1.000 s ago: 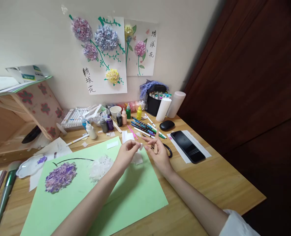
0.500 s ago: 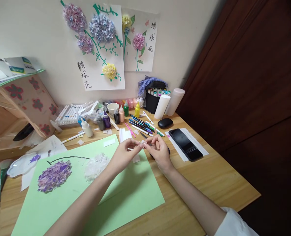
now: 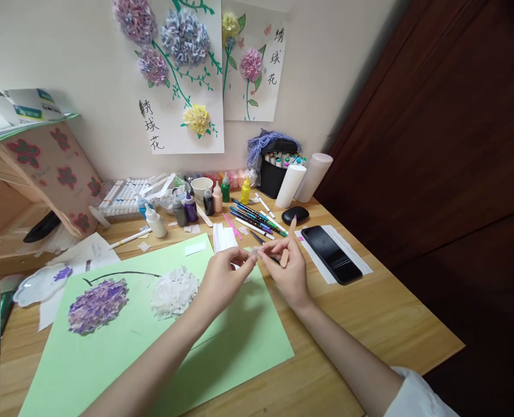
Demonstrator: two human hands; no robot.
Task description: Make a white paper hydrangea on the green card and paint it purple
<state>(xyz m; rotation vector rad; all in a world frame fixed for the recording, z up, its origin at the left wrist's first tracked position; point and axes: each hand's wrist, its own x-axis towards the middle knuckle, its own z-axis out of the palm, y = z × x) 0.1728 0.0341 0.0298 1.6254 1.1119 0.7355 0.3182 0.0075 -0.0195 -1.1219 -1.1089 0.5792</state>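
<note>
My left hand [image 3: 222, 281] and my right hand [image 3: 288, 272] meet fingertip to fingertip above the far edge of a green paper sheet [image 3: 222, 353]. Together they pinch a small white paper piece [image 3: 254, 252]. A wooden stick [image 3: 288, 249] is also tucked in my right hand, pointing up. On the green sheet lie a purple paper flower [image 3: 97, 304] with a drawn black stem and a white paper flower [image 3: 174, 292]. White paper strips [image 3: 224, 236] lie just beyond my hands.
A black phone [image 3: 330, 246] on white paper lies right of my hands. Markers [image 3: 252, 220], paint bottles [image 3: 204, 200], a black pen holder [image 3: 274, 171] and two white rolls [image 3: 302, 182] stand at the back. A wooden shelf [image 3: 26, 191] is at left, flower pictures on the wall.
My hands came together from slightly apart and now pinch the white piece between them. The stick in my right hand points upward again. The view shifted a little.
</note>
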